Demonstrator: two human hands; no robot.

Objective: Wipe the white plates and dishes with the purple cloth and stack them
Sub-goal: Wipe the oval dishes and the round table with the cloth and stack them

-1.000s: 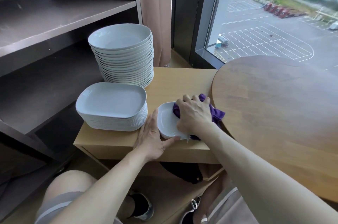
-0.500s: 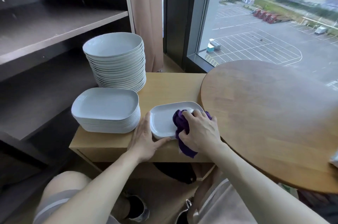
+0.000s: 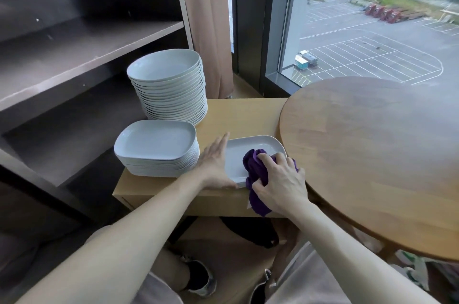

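Note:
A white rectangular dish (image 3: pixel 244 153) lies flat on the light wooden side table (image 3: pixel 244 115). My right hand (image 3: pixel 279 183) grips the bunched purple cloth (image 3: pixel 255 172) and presses it on the dish's near right part; a tail of cloth hangs over the table edge. My left hand (image 3: pixel 214 163) lies with straight fingers along the dish's left rim, thumb at its near edge. To the left stands a stack of white rectangular dishes (image 3: pixel 156 148). Behind that rises a tall stack of round white plates (image 3: pixel 169 85).
A round brown wooden table (image 3: pixel 372 154) overlaps the side table on the right. A dark shelf unit (image 3: pixel 74 55) stands at the left. Behind are a pink curtain (image 3: pixel 208 18) and a large window (image 3: pixel 372 18). My knees and shoes are below.
My right hand has dragged the cloth from the dish's far right part toward its near edge. The left hand has stayed on the left rim. The camera has shifted a little.

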